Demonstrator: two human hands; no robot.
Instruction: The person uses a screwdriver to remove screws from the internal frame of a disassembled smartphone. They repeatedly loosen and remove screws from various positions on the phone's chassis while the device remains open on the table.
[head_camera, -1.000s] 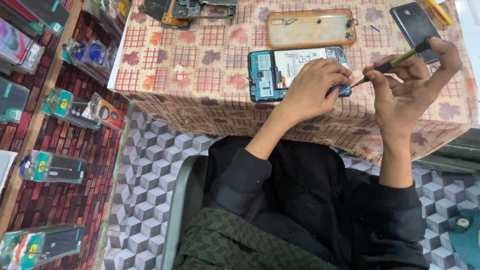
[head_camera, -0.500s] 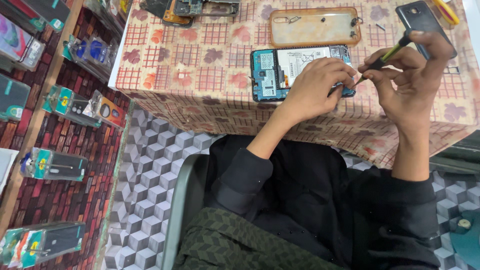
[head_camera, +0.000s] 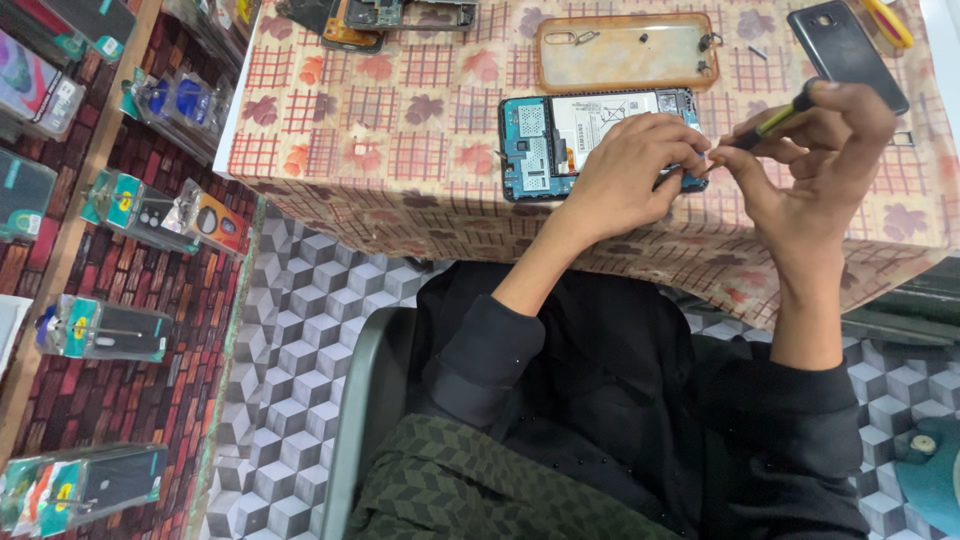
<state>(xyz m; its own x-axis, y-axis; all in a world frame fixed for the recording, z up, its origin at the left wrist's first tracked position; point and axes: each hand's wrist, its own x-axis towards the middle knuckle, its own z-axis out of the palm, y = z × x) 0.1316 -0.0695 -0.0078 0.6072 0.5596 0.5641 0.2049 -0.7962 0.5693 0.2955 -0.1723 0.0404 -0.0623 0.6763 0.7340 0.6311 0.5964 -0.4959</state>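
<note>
Far left: packaged phone accessories ranged along dark shelving, well apart from the work. At the top edge of the tabletop, covered in a checked, leaf-printed cloth: a stripped phone frame.

Near the middle of the cloth: an opened smartphone, lying flat with its back off, blue circuit board at its left end, pale battery beside that. Just beyond it, apart: a clear orange-tinted phone case lying open side up, with a few small dark bits inside, probably screws.

On the phone's right end: the left hand, fingers bent and close together, pressing down over the edge and pinning the phone to the cloth. Cannot tell whether a screw sits under the fingertips.

Just right of that, touching at the fingertips: the right hand, closed in a narrow pinch around a slim screwdriver with a green and black handle, tip slanting down-left toward the phone's right end, handle up-right.

Farther right, near the tabletop's corner: a black back cover.

Looks like screw work at the phone's right end, tip being lined up. Calls next for a steady phone, a tip seated squarely in the screw head, and light downward pressure while turning.
</note>
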